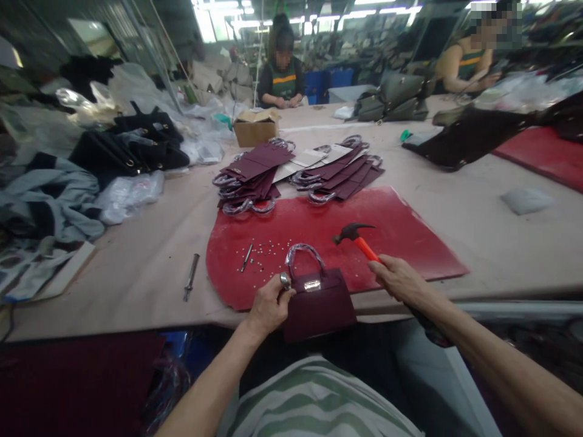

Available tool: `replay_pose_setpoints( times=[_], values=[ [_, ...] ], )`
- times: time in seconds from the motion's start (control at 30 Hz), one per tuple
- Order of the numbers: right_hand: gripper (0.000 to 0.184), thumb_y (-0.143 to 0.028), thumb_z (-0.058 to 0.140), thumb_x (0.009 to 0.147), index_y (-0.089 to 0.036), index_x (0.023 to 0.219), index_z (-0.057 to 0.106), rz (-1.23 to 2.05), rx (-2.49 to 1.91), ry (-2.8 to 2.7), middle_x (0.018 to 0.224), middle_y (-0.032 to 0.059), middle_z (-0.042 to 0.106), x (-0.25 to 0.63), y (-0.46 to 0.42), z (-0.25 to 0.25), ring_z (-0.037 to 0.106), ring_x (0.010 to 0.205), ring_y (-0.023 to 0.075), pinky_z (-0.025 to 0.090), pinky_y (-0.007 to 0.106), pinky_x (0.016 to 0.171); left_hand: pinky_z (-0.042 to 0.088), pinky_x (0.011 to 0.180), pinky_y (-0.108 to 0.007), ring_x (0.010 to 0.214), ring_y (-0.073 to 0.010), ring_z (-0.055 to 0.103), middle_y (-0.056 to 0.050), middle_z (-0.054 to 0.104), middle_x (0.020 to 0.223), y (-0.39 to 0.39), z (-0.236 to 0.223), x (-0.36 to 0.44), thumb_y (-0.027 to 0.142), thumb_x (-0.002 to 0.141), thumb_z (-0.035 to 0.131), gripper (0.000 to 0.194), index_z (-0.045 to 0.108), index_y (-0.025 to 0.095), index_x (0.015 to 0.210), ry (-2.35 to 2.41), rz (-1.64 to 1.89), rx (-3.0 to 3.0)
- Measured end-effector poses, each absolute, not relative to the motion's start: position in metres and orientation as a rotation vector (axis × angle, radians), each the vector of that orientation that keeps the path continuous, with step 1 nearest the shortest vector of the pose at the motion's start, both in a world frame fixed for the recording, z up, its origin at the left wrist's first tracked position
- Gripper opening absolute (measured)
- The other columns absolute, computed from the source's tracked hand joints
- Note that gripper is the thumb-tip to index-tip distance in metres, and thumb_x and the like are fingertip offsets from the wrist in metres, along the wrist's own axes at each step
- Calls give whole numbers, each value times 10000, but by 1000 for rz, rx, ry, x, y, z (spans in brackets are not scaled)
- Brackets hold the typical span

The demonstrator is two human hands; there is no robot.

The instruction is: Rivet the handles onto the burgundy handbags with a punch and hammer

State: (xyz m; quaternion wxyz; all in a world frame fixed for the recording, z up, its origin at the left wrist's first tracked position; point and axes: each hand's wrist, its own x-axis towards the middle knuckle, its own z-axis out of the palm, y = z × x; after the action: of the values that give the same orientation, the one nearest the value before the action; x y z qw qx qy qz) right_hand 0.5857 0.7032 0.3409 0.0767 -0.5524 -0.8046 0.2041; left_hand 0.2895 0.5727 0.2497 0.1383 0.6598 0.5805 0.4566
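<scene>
A small maroon handbag (319, 306) with a silver clasp and a wrapped handle lies at the near edge of a red mat (401, 227). My left hand (268, 306) is closed at the bag's left top corner and pinches a small round metal piece (285, 280) there. My right hand (401, 279) is closed around the orange handle of a hammer (355, 237). The hammer's dark head hangs above the mat, to the right of the bag handle.
Small metal rivets (268, 249) and a punch (246, 257) lie on the mat. A metal rod (191, 276) rests left of it. Maroon bag panels (300, 173) are stacked behind, near a cardboard box (255, 127). Black bags (132, 149) sit left. Two people work at the far side.
</scene>
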Motion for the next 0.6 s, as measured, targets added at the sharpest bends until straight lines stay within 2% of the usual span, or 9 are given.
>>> replay_pose_setpoints(
  times=[0.07,0.1,0.17,0.23,0.3,0.4,0.6],
  values=[
    [311,-359,378,960,-155,914,609,505,-1734,-2377,754,90,633,592,710,325,596,683,229,446,338,646,570,813,-306,889,-190,696,-68,708,964,572,247,289,194,911,562,118,610,192,1018,1691,1338,1914],
    [314,-340,418,949,-128,1049,626,419,-1707,-2372,909,143,662,592,710,320,616,807,264,461,379,721,573,818,-308,899,-191,699,-70,711,971,572,246,289,199,910,563,127,609,189,1028,1696,1347,1920],
    [420,-323,496,930,-128,1294,568,225,-1520,-2431,1251,213,589,589,705,312,565,1085,332,443,473,887,578,830,-314,924,-196,703,-77,715,989,571,245,289,209,910,566,135,611,184,1036,1711,1353,1934],
    [507,-348,581,909,-169,1381,534,135,-1241,-2542,1419,198,485,580,697,307,466,1248,354,391,525,996,583,838,-319,941,-201,706,-82,719,1000,570,245,288,221,912,569,133,617,181,1029,1731,1342,1945],
    [554,-399,666,870,-203,1377,557,211,-1071,-2630,1435,166,482,568,689,300,443,1276,347,373,535,1031,586,847,-328,948,-207,710,-83,724,1000,570,245,287,237,914,573,133,623,181,1023,1747,1333,1961],
    [625,-418,762,800,-228,1366,577,374,-1070,-2655,1429,142,497,555,680,287,439,1278,344,351,546,1058,588,868,-344,966,-213,712,-85,727,1001,571,245,284,261,919,575,133,627,184,1015,1728,1331,2000],
    [605,-356,780,791,-225,1347,580,496,-1154,-2512,1427,124,521,550,667,269,382,1361,343,219,601,1148,594,866,-350,969,-210,714,-86,732,1020,573,250,278,256,922,580,109,625,184,989,1688,1274,1973]
  ],
)
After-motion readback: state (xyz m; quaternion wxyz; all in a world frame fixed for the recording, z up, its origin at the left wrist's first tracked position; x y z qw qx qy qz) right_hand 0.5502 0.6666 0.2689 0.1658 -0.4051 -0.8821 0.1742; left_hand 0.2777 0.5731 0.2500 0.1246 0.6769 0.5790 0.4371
